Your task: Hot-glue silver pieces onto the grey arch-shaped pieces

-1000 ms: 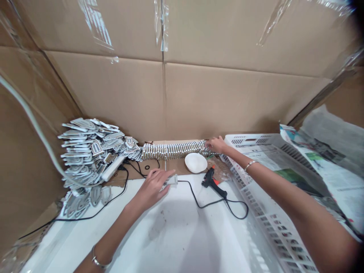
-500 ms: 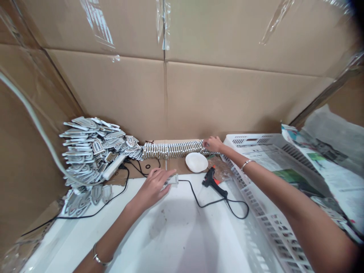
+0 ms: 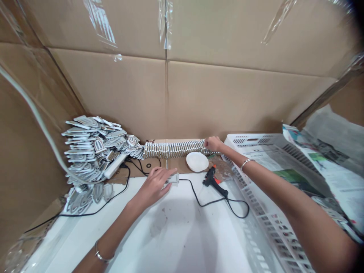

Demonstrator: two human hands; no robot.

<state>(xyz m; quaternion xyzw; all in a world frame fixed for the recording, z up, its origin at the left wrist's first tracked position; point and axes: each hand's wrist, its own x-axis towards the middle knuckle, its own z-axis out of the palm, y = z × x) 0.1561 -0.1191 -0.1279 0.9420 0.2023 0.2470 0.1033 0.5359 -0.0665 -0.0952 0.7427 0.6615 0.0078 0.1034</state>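
Note:
My left hand (image 3: 156,185) is closed around a small flat grey-and-white piece (image 3: 174,178), whose right end sticks out past the fingertips above the white tabletop. At the back, my right hand (image 3: 213,144) has its fingers bent together at the right part of a long row of thin upright pieces (image 3: 173,148). What the right fingers grip, if anything, is hidden. In front of that row stands a white bowl (image 3: 197,162). A black glue gun with orange parts (image 3: 216,182) lies on the table between my hands.
A tall pile of flat grey-and-white pieces (image 3: 88,148) rises at the left, with a white power strip (image 3: 116,166) beside it. Black cables cross the white table (image 3: 187,235). At the right stands a white plastic basket (image 3: 256,201) holding newspaper. Cardboard walls (image 3: 213,98) enclose the back and sides.
Both hands stay almost in place. The fingers of my right hand look slightly more curled at the row. The whole view has shifted a little.

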